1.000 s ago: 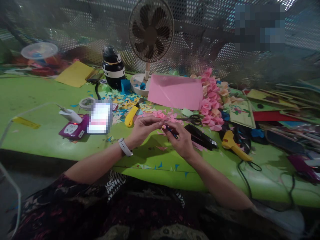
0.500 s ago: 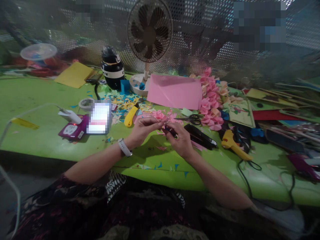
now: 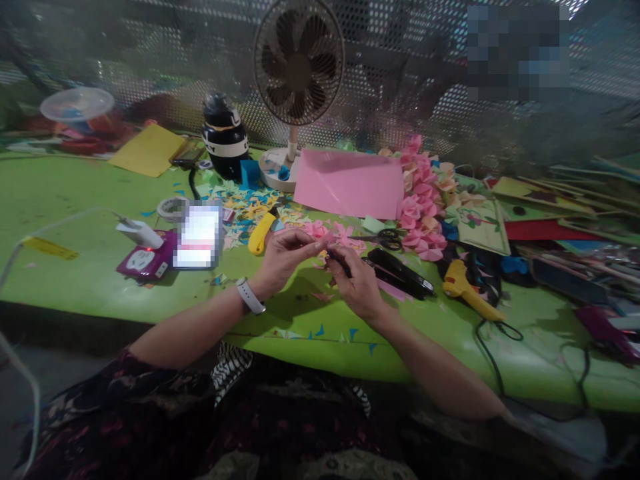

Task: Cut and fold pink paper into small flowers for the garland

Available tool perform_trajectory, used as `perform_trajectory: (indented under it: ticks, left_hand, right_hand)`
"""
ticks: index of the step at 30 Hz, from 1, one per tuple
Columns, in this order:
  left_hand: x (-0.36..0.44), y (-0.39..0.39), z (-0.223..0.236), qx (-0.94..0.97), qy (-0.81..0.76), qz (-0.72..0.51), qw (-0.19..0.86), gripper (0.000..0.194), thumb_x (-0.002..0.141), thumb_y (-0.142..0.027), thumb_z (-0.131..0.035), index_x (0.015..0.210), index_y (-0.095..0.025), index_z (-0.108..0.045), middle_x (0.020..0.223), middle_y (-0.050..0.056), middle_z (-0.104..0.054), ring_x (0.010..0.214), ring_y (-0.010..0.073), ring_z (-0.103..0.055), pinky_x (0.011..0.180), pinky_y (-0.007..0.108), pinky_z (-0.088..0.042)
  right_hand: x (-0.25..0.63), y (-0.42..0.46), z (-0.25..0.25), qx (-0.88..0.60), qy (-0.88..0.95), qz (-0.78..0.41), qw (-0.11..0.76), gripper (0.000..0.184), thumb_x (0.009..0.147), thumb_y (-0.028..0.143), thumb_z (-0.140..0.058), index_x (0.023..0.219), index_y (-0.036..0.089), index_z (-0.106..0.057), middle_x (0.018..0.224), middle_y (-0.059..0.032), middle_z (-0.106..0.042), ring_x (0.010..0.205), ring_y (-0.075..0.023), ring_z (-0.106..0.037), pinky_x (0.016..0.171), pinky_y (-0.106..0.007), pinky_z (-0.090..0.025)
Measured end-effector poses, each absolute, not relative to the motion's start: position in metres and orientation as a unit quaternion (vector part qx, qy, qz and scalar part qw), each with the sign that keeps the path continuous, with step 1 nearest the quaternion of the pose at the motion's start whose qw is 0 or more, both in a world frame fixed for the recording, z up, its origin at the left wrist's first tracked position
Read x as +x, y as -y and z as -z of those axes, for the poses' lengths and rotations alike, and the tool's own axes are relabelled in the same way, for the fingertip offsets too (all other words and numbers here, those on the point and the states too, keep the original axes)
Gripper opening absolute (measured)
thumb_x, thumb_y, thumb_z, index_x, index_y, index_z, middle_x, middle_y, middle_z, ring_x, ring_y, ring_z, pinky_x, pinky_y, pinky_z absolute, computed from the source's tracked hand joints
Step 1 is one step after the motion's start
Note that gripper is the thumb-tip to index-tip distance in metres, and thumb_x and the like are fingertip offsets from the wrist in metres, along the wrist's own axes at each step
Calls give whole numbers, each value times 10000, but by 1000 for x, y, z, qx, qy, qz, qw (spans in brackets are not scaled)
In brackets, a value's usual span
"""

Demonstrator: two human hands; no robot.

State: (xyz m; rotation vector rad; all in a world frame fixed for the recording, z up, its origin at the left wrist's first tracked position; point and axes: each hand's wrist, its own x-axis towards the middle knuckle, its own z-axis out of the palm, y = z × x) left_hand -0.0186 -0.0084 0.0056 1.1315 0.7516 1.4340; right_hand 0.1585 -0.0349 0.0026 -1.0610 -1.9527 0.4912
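Note:
My left hand (image 3: 287,260), with a white band on the wrist, pinches a small piece of pink paper (image 3: 327,239) between thumb and fingertips. My right hand (image 3: 359,283) is closed on a slim dark tool (image 3: 340,262), whose tip meets the paper; its exact kind is mostly hidden by the fingers. Both hands hover close together above the green table. Behind them lie pink paper flowers (image 3: 345,233) and scissors (image 3: 383,239) with dark handles. A black stapler (image 3: 403,273) rests just right of my right hand, and a yellow cutter (image 3: 263,231) left of the fingertips.
A pink sheet (image 3: 350,183) leans near the fan (image 3: 299,67). Paper flowers (image 3: 423,200) are heaped to its right. A yellow glue gun (image 3: 470,290) with a cord lies at right. On the left are a phone (image 3: 199,233), a purple power socket (image 3: 147,257) and a black bottle (image 3: 225,140).
My right hand has shifted slightly and its fingers have turned around the dark tool. My left hand stays nearly in place with the pink paper.

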Motion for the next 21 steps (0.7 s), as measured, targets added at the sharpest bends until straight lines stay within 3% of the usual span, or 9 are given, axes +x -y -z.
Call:
perform_trajectory:
  ticks: [5, 10, 17, 21]
  left_hand:
    - [-18, 9, -6, 486, -312, -604, 548, 249, 676, -421, -895, 732, -212, -770, 758, 13, -718, 731, 123, -641, 759, 297, -547]
    - [-19, 8, -6, 509, -316, -596, 536, 251, 705, -446, -872, 756, -213, -793, 775, 25, -717, 761, 133, -637, 757, 295, -543]
    - [-21, 8, -7, 516, -319, -596, 527, 296, 721, -416, -870, 620, -187, -713, 645, -3, -649, 633, 96, -554, 677, 271, -480]
    - [-21, 9, -7, 526, -323, -597, 512, 287, 708, -431, -876, 651, -191, -728, 657, 0, -661, 645, 105, -566, 674, 274, -482]
  right_hand:
    - [161, 31, -3, -421, 773, -216, 423, 334, 1059, 440, -405, 1145, 227, -647, 928, -70, -703, 729, -171, -674, 651, -332, -573]
    - [163, 29, -4, -418, 784, -198, 415, 328, 1054, 431, -418, 1090, 226, -672, 898, -71, -705, 814, -198, -680, 731, -360, -574]
    - [161, 31, -4, -413, 784, -170, 431, 239, 983, 388, -581, 1151, 238, -663, 1053, -86, -731, 933, -223, -688, 819, -393, -566]
    - [162, 31, -4, -400, 787, -166, 440, 198, 1011, 331, -530, 1112, 261, -685, 1003, -61, -746, 914, -211, -692, 805, -380, -568]
